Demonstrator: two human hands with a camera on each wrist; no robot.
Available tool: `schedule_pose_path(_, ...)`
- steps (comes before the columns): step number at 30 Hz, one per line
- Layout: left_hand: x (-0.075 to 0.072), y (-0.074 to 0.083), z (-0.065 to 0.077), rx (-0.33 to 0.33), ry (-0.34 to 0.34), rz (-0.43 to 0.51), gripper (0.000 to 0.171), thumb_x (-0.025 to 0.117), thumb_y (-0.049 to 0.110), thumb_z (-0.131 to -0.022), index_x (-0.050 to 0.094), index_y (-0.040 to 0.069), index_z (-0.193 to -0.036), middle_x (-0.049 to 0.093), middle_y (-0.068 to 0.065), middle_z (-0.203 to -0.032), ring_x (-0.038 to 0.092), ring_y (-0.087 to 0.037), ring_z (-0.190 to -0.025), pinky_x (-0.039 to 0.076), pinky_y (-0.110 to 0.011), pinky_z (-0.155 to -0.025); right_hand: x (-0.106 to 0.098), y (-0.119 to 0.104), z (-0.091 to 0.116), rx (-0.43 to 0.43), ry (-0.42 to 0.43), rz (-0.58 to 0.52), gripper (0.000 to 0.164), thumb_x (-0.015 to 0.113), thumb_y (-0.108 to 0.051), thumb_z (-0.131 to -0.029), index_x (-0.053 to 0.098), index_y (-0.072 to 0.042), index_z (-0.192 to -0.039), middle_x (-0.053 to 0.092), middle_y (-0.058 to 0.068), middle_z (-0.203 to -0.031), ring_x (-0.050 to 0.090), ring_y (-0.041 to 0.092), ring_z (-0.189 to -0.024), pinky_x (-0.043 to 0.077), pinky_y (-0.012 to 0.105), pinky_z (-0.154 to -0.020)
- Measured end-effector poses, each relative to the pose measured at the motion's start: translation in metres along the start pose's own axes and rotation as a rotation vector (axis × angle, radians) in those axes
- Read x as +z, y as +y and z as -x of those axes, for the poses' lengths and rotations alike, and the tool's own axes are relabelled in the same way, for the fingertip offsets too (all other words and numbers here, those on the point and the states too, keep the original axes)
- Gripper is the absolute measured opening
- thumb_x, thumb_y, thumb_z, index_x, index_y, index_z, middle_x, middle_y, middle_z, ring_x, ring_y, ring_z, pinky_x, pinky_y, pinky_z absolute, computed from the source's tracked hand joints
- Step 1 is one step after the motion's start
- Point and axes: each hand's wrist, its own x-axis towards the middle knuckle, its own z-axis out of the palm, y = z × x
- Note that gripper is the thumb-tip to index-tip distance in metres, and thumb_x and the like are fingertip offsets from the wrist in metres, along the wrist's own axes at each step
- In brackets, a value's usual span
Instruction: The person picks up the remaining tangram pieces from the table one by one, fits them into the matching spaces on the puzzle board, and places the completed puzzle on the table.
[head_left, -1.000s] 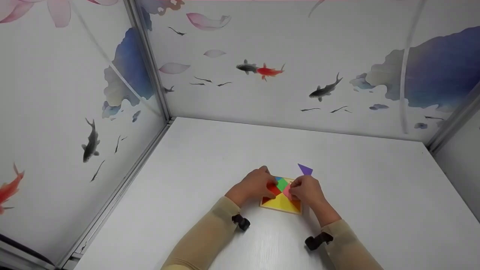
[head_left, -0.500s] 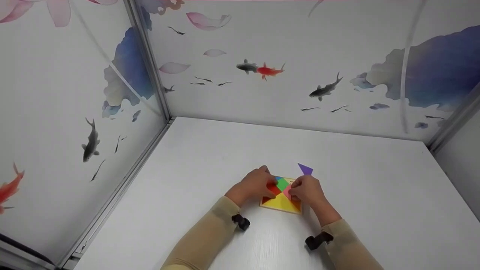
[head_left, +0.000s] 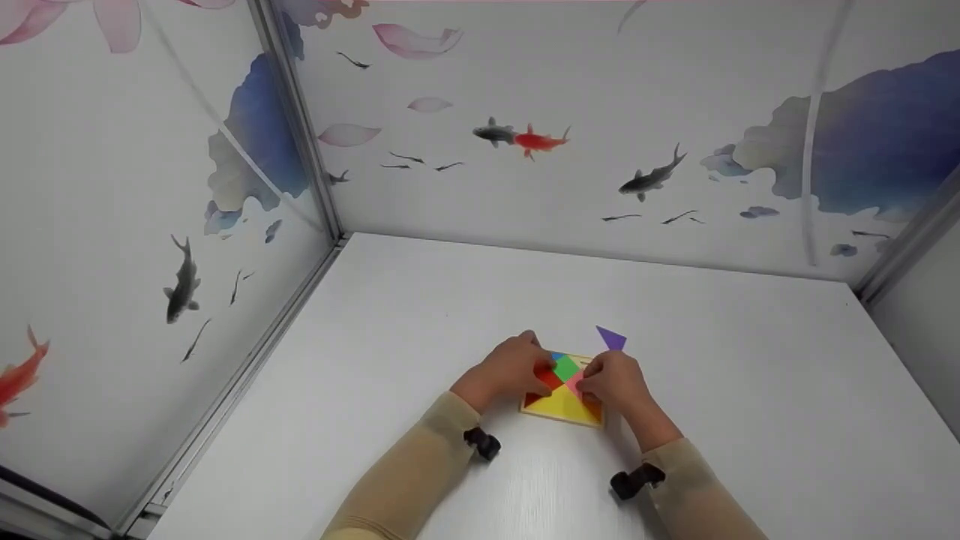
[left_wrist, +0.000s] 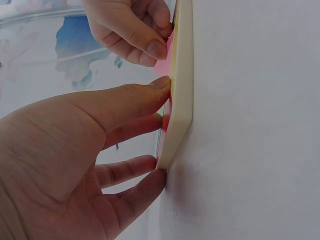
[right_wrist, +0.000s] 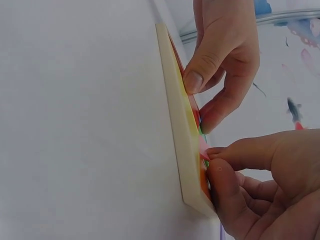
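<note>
A square wooden tangram tray [head_left: 561, 420] lies flat on the white table. In it sit a yellow triangle [head_left: 562, 406], a green square [head_left: 565, 368] and a red piece [head_left: 552, 379]. My left hand [head_left: 508, 367] rests on the tray's left side, thumb and fingertips touching its face and edge with the fingers fairly straight. My right hand [head_left: 616, 381] pinches a pink tangram piece [right_wrist: 204, 146] between thumb and fingertips. In the right wrist view that piece is tilted up from the tray's surface. The right fingers hide the tray's upper right part.
Just beyond the right hand, a loose purple triangle [head_left: 613, 338] lies on the table. White panels [head_left: 540, 195] with painted fish and petals stand at the back and sides. Each sleeve has a black wrist mount, one on the left wrist [head_left: 482, 444] and one on the right [head_left: 637, 481].
</note>
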Motion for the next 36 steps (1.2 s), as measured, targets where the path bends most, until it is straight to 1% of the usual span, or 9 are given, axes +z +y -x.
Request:
schedule_pose_path(3,0.001,-0.001,0.0,0.016,0.005,-0.016,0.046,0.084,0.039,-0.09,0.076,0.025,-0.134,0.059,0.0,-0.123,0.055,-0.015,-0.108,0.052,-0.026,-0.097,0.0,0.0,0.001,-0.014,0.009,0.011,0.017,0.084,-0.012,-0.09,0.073,-0.002,-0.098,0.07,0.013,-0.096,0.065,0.022,-0.08,0.06,0.026,-0.073)
schedule_pose_path(14,0.001,-0.002,-0.003,0.017,0.001,-0.031,0.046,0.084,0.041,-0.09,0.076,0.026,-0.133,0.059,-0.001,-0.123,0.055,-0.016,-0.107,0.052,-0.027,-0.098,0.001,-0.001,-0.002,-0.024,0.01,0.013,0.017,0.084,-0.009,-0.089,0.072,-0.002,-0.098,0.068,0.013,-0.095,0.064,0.022,-0.08,0.058,0.025,-0.069)
schedule_pose_path(18,0.001,-0.002,-0.004,0.015,-0.002,-0.034,0.046,0.085,0.041,-0.091,0.076,0.026,-0.133,0.058,-0.001,-0.124,0.055,-0.016,-0.107,0.052,-0.027,-0.098,0.002,0.0,-0.003,-0.021,0.009,0.015,0.017,0.084,-0.009,-0.089,0.071,-0.002,-0.099,0.068,0.012,-0.095,0.063,0.022,-0.081,0.057,0.026,-0.07)
schedule_pose_path(26,-0.001,0.001,0.001,-0.02,-0.009,-0.004,0.047,0.085,0.04,-0.09,0.076,0.026,-0.134,0.057,0.0,-0.123,0.055,-0.015,-0.108,0.052,-0.028,-0.1,0.0,0.0,-0.004,-0.015,-0.029,-0.032,0.018,0.082,-0.009,-0.091,0.07,-0.003,-0.101,0.068,0.013,-0.097,0.065,0.023,-0.082,0.06,0.026,-0.073)
schedule_pose_path(31,-0.002,0.002,0.002,-0.012,-0.002,0.013,0.047,0.086,0.039,-0.089,0.076,0.024,-0.133,0.058,0.0,-0.122,0.055,-0.015,-0.108,0.053,-0.027,-0.098,-0.006,0.001,-0.003,-0.042,0.003,-0.035,0.021,0.08,-0.012,-0.092,0.069,-0.002,-0.106,0.069,0.013,-0.096,0.065,0.022,-0.081,0.059,0.026,-0.072)
schedule_pose_path(36,-0.001,0.002,0.001,-0.015,-0.003,0.011,0.048,0.086,0.039,-0.089,0.076,0.025,-0.133,0.057,0.0,-0.123,0.055,-0.015,-0.108,0.053,-0.028,-0.099,-0.01,0.0,-0.004,-0.05,0.042,-0.03,0.02,0.078,-0.012,-0.095,0.07,-0.002,-0.109,0.07,0.014,-0.101,0.065,0.022,-0.084,0.061,0.027,-0.076)
